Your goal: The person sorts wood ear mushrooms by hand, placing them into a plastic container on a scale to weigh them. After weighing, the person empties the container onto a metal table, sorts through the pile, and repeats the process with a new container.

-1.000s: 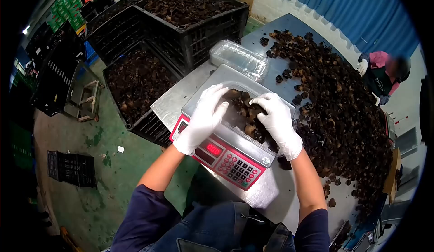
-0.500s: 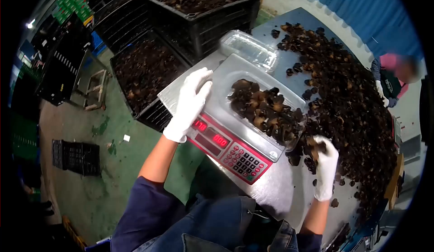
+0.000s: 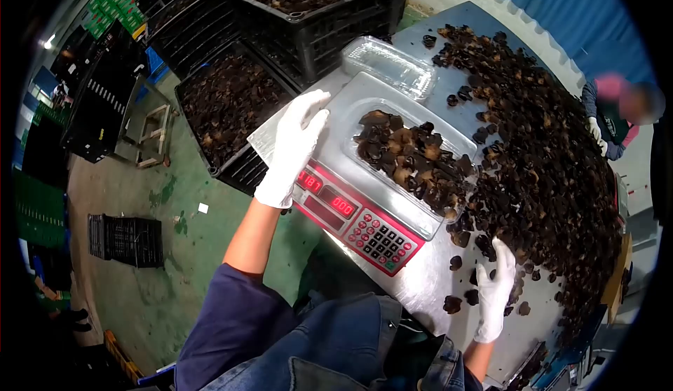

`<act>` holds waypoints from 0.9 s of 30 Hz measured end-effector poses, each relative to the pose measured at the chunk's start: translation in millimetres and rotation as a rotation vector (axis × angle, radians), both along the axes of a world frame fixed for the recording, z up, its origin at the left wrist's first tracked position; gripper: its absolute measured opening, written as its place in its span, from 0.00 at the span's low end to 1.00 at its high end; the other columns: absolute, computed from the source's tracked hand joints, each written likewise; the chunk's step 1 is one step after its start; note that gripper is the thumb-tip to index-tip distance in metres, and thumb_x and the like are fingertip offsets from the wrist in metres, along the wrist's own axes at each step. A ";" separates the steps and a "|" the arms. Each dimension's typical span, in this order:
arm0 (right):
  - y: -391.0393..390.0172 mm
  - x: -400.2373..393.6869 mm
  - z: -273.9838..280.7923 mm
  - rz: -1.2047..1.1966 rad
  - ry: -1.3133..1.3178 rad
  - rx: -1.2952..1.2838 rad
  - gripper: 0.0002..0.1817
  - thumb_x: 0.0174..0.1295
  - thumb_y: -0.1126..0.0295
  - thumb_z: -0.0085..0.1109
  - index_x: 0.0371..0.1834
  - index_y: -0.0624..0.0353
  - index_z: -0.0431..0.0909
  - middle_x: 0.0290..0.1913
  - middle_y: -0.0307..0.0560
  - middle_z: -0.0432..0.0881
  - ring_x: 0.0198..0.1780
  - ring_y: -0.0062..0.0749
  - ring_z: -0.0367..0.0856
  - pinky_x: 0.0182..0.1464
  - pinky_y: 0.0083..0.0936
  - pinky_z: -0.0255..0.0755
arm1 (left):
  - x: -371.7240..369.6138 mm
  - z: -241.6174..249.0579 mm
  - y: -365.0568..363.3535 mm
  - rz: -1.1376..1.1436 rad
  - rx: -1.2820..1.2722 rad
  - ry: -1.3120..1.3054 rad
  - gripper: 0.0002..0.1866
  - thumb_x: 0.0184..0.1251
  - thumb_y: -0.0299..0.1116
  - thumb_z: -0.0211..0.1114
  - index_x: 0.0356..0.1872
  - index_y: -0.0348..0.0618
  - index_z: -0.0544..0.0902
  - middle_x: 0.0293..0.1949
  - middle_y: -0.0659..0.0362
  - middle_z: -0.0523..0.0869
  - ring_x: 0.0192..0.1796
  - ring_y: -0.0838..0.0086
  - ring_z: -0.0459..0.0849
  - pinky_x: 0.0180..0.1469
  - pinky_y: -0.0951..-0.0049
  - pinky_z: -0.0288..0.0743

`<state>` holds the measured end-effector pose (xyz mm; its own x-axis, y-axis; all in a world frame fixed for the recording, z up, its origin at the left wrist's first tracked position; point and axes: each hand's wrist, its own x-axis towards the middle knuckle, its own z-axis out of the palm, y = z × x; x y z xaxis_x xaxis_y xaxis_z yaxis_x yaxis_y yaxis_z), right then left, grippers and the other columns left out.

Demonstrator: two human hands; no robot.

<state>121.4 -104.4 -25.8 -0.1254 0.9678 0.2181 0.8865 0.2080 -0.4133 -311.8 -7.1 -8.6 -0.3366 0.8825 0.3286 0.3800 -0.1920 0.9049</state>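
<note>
A clear plastic tray (image 3: 348, 126) rests on the platform of a digital scale (image 3: 429, 231). Dark brown, ruffled pieces that look like wood ear mushrooms (image 3: 410, 154) fill most of it. My left hand (image 3: 293, 149), in a white glove, is at the scale's left side, fingers apart and holding nothing. Beside the large heap of mushrooms (image 3: 547, 181), my gloved right hand (image 3: 496, 286) has its thumb and fingers spread, with nothing visible in them. Several loose pieces lie around it on the metal table (image 3: 427, 289). Red digits glow on the scale's display (image 3: 341, 204).
Empty clear trays (image 3: 392, 67) sit behind the scale. Black crates (image 3: 315, 40) full of mushrooms stand beyond the table and at its left. A co-worker (image 3: 613, 114) with gloved hands is across the heap. A stack of black crates (image 3: 126, 241) stands on the green floor.
My right hand has drawn back from the tray's near corner toward me and let go of a mushroom piece. The left display reading has risen from 178 to 187. My left hand stays beside the scale.
</note>
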 end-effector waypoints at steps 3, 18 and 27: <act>25.2 -39.9 14.7 0.003 0.193 0.084 0.35 0.57 0.77 0.67 0.70 0.60 0.68 0.67 0.55 0.72 0.68 0.47 0.70 0.72 0.37 0.62 | 4.0 -17.6 16.4 -0.069 -0.001 0.141 0.20 0.72 0.29 0.61 0.64 0.38 0.77 0.62 0.54 0.81 0.63 0.71 0.79 0.65 0.71 0.70; 55.2 -42.6 -11.0 -0.344 1.653 -0.493 0.28 0.78 0.50 0.44 0.76 0.48 0.63 0.73 0.31 0.67 0.50 0.24 0.74 0.39 0.19 0.69 | 132.0 -22.1 9.5 -0.233 -0.114 0.117 0.28 0.71 0.39 0.63 0.67 0.35 0.71 0.63 0.43 0.75 0.66 0.52 0.72 0.70 0.59 0.64; -136.4 114.3 -32.6 -0.839 1.816 0.129 0.22 0.77 0.54 0.49 0.65 0.56 0.72 0.58 0.49 0.81 0.54 0.40 0.83 0.53 0.39 0.84 | 325.0 -19.6 -68.7 -0.932 0.037 0.247 0.33 0.69 0.28 0.64 0.73 0.32 0.62 0.72 0.43 0.66 0.73 0.55 0.66 0.76 0.61 0.56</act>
<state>235.7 -240.7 -58.4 0.6708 0.6283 -0.3941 -0.5948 0.1383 -0.7919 13.2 -75.8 -28.3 0.5764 0.7478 0.3296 0.2389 -0.5399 0.8071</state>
